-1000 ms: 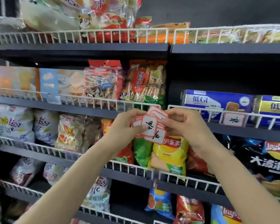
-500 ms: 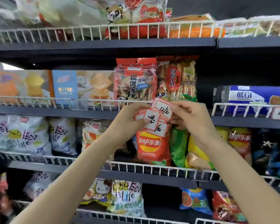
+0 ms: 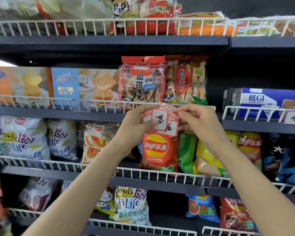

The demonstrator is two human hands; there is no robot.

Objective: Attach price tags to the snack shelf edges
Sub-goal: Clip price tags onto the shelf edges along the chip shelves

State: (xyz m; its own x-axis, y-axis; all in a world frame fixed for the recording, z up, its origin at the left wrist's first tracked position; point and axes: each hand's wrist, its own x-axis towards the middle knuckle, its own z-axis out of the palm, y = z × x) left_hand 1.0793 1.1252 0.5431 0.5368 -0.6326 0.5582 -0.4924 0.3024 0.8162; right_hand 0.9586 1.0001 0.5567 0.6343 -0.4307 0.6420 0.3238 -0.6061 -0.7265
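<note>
Snack shelves w/ white wire rails fill the view. Left hand (image 3: 136,123) grips the fanned price tags (image 3: 161,119), thumb across the front; right hand (image 3: 198,120) pinches the top one's edge. Shelf rail (image 3: 99,101) sits just above both hands. Risk: pulling one tag drags others loose, stack drops; loose thumb grip would cause it.

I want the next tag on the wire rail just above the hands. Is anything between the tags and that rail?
Nothing visible. The left hand holds the price tags fanned, the right hand pinches the top one, and the white wire rail runs just above, bare there.
</note>
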